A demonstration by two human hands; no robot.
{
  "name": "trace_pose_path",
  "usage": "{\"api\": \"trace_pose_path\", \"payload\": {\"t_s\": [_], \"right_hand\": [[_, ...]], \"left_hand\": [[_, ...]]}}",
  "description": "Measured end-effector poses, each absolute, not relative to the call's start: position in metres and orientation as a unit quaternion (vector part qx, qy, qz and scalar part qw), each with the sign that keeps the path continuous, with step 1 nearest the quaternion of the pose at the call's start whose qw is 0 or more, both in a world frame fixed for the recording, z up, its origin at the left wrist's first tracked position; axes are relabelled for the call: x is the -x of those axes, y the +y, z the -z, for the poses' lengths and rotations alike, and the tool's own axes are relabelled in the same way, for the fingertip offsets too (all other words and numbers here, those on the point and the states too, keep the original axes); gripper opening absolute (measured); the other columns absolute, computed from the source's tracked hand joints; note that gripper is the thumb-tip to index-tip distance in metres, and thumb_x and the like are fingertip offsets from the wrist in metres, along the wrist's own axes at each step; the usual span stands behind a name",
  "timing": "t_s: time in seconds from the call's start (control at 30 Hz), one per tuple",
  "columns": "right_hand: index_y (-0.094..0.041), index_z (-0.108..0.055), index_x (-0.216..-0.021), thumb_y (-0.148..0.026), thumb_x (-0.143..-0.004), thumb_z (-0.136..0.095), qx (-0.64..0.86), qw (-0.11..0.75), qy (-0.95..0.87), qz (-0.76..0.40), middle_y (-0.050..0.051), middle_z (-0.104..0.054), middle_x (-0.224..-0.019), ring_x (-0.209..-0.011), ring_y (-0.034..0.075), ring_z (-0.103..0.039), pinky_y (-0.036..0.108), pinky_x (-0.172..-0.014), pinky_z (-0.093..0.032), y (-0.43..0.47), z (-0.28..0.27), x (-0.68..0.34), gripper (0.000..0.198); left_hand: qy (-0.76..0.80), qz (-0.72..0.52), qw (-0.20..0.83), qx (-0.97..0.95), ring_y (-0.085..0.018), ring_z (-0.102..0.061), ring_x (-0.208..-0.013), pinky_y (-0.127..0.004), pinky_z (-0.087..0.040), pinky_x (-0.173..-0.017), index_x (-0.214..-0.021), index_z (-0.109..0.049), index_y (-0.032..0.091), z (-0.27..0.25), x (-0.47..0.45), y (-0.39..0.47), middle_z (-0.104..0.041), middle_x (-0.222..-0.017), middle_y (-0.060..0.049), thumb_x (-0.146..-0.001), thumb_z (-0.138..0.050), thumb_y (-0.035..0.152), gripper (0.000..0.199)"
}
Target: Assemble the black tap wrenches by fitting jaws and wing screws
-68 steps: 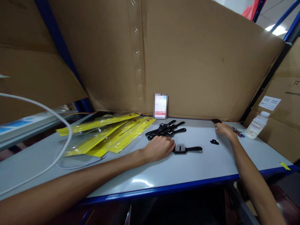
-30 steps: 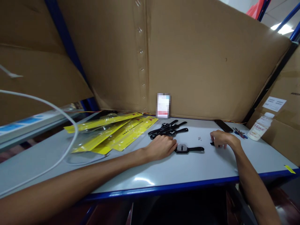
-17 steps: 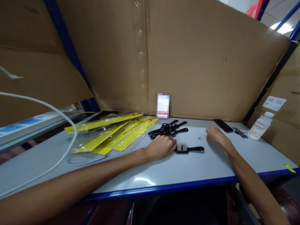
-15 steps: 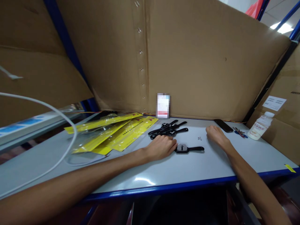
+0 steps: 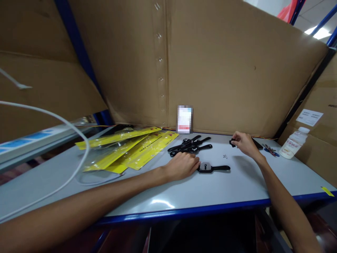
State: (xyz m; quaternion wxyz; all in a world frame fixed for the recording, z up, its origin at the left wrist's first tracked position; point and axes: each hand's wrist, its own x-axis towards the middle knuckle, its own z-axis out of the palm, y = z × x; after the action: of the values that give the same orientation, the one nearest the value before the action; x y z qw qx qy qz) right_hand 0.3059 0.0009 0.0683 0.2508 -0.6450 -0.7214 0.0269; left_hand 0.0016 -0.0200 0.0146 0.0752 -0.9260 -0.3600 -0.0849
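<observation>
From afar I see a black tool [image 5: 212, 168] — grey plate [image 5: 202, 166], dark knob [image 5: 205, 167] — jutting from the gripping left hand [image 5: 183, 165], the right hand [image 5: 244, 143] pinching a black part [image 5: 232, 143].

Left hand [image 5: 182, 165] holding tool [image 5: 209, 168], right [image 5: 246, 143] pinching part [image 5: 231, 142]

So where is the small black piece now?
In the head view, the black piece is right of centre, held by the right hand, near the silver bits.
</observation>
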Motion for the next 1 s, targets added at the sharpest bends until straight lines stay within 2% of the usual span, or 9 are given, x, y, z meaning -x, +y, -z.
{"api": "trace_pose_path", "payload": {"t_s": [0.17,0.3,0.43,0.67,0.77,0.9,1.0], "right_hand": [[-0.020,-0.055,-0.099,-0.021,-0.075,-0.063,0.581,0.360,-0.710,-0.168,-0.001,-0.061,-0.076,-0.070,0.016,-0.065,0.026,-0.055,-0.055,0.007,-0.061,-0.298,0.026],[-0.018,-0.060,-0.106,-0.017,-0.074,-0.064,0.545,0.380,-0.704,-0.252,-0.002,-0.060,-0.072,-0.066,0.016,-0.066,0.031,-0.060,-0.061,0.008,-0.055,-0.294,0.032],[-0.016,-0.067,-0.107,-0.014,-0.077,-0.064,0.537,0.373,-0.703,-0.280,0.002,-0.065,-0.074,-0.066,0.016,-0.068,0.034,-0.067,-0.062,0.011,-0.048,-0.292,0.029],[-0.017,-0.072,-0.081,-0.009,-0.073,-0.064,0.580,0.342,-0.716,-0.185,0.002,-0.069,-0.070,-0.066,0.016,-0.066,0.028,-0.067,-0.055,0.019,-0.042,-0.295,0.013],[-0.017,-0.073,-0.085,-0.011,-0.075,-0.064,0.584,0.334,-0.728,-0.128,0.002,-0.070,-0.073,-0.068,0.016,-0.064,0.027,-0.068,-0.052,0.016,-0.051,-0.293,0.015],[-0.018,-0.073,-0.102,-0.011,-0.082,-0.057,0.574,0.322,-0.751,-0.062,0.007,-0.071,-0.095,-0.071,0.016,-0.064,0.029,-0.073,-0.050,0.015,-0.073,-0.281,0.027],[-0.019,-0.074,-0.094,-0.008,-0.084,-0.053,0.554,0.301,-0.776,-0.007,0.009,-0.069,-0.095,-0.082,0.019,-0.062,0.031,-0.079,-0.047,0.018,-0.091,-0.266,0.026]], "left_hand": [[-0.358,0.091,0.072,0.927,-0.021,-0.066,-0.072,-0.031,-0.039,-0.059,-0.087,-0.069,0.014,-0.014,-0.001,-0.020,-0.071,-0.086,-0.010,-0.104,-0.037,0.032,0.040],[-0.356,0.090,0.073,0.927,-0.021,-0.066,-0.072,-0.031,-0.039,-0.059,-0.086,-0.069,0.015,-0.015,-0.001,-0.020,-0.071,-0.087,-0.010,-0.104,-0.038,0.032,0.040],[-0.360,0.089,0.074,0.926,-0.022,-0.067,-0.074,-0.031,-0.040,-0.060,-0.086,-0.069,0.015,-0.015,-0.002,-0.020,-0.072,-0.088,-0.010,-0.104,-0.038,0.032,0.040],[-0.361,0.086,0.070,0.926,-0.022,-0.067,-0.075,-0.031,-0.043,-0.062,-0.088,-0.070,0.015,-0.015,-0.002,-0.020,-0.072,-0.089,-0.011,-0.104,-0.038,0.032,0.040],[-0.360,0.089,0.074,0.926,-0.022,-0.067,-0.074,-0.031,-0.042,-0.061,-0.087,-0.070,0.015,-0.015,-0.002,-0.020,-0.072,-0.089,-0.011,-0.104,-0.038,0.032,0.040],[-0.360,0.088,0.076,0.926,-0.023,-0.068,-0.073,-0.031,-0.042,-0.059,-0.087,-0.070,0.015,-0.015,-0.002,-0.021,-0.072,-0.088,-0.010,-0.104,-0.038,0.032,0.040],[-0.354,0.096,0.071,0.927,-0.022,-0.068,-0.074,-0.031,-0.043,-0.061,-0.087,-0.070,0.015,-0.014,-0.002,-0.020,-0.072,-0.086,-0.010,-0.103,-0.039,0.032,0.039]]}}
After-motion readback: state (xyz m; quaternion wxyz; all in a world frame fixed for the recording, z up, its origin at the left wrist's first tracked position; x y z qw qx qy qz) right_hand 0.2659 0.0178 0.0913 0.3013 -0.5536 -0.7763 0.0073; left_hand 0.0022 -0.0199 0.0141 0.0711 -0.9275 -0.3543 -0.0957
